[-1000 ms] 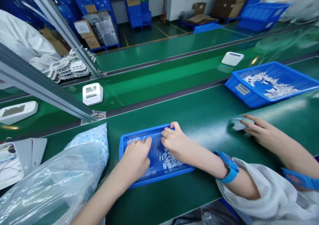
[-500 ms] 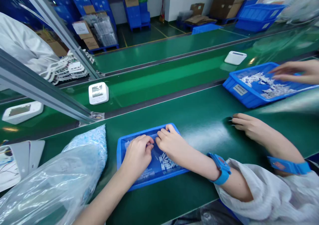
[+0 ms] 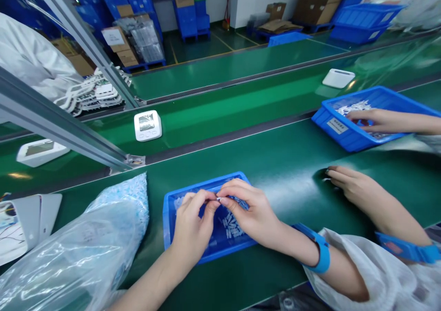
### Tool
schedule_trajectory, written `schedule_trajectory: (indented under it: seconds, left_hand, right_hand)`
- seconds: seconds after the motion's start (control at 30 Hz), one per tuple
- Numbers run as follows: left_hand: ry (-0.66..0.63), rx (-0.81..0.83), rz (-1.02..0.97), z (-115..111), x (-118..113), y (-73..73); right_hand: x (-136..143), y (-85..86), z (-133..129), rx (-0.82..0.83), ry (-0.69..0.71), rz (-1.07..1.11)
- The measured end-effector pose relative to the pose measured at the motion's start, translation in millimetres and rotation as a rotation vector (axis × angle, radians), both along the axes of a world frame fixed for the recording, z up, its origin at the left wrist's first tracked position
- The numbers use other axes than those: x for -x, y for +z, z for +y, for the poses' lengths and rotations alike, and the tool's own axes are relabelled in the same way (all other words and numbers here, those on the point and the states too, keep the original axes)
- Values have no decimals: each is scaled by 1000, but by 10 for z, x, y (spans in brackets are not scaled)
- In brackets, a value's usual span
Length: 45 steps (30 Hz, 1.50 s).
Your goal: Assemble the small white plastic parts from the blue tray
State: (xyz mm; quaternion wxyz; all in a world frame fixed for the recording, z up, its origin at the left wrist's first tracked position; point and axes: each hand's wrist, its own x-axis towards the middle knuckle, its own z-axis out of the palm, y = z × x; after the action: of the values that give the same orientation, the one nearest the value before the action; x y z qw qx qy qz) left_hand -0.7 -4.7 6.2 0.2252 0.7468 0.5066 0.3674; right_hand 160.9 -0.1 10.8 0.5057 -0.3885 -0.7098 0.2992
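Above a blue tray (image 3: 206, 257), my left hand (image 3: 195, 221) and my right hand (image 3: 253, 212) meet fingertip to fingertip. Both pinch a tiny white piece (image 3: 219, 199) between thumb and forefinger; its shape is mostly hidden. Small white parts (image 3: 233, 227) lie in the tray below my right hand, and clear ones sit toward its left side. A blue strap (image 3: 322, 251) is round my right wrist. Left of the tray lies a clear plastic bag (image 3: 86, 242) with small blue and white pieces in it.
At the right, another person's hand (image 3: 379, 120) reaches into a larger blue bin (image 3: 347, 134); another hand (image 3: 358, 189) rests near the green tabletop. White devices (image 3: 148, 126) sit on the belt behind. A metal frame post (image 3: 69, 122) stands at the left, near white casings (image 3: 37, 221).
My hands have come together at the fingertips, my right hand leaving the tray's far side. The other person's hand has lowered into the bin. The white devices on the belt have shifted right.
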Motion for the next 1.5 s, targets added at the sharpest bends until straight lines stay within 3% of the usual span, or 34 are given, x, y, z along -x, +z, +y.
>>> schedule_trajectory:
  seconds: [0.13, 0.3, 0.7, 1.1, 1.5]
  left_hand:
    - [-49, -163, -35, 41, -4, 8]
    - [-110, -248, -101, 33, -28, 32]
    - [-116, -259, -57, -9, -54, 92]
    - [-106, -337, -142, -3, -66, 73]
    - [-53, -276, -61, 7, -48, 80]
  right_hand:
    - [-16, -9, -11, -22, 10, 28]
    - [-26, -23, -47, -28, -27, 46]
    - [-50, -98, -93, -180, 30, -44]
    - [-49, -98, -91, -172, 43, -18]
    - [-25, -49, -74, -137, 92, -73]
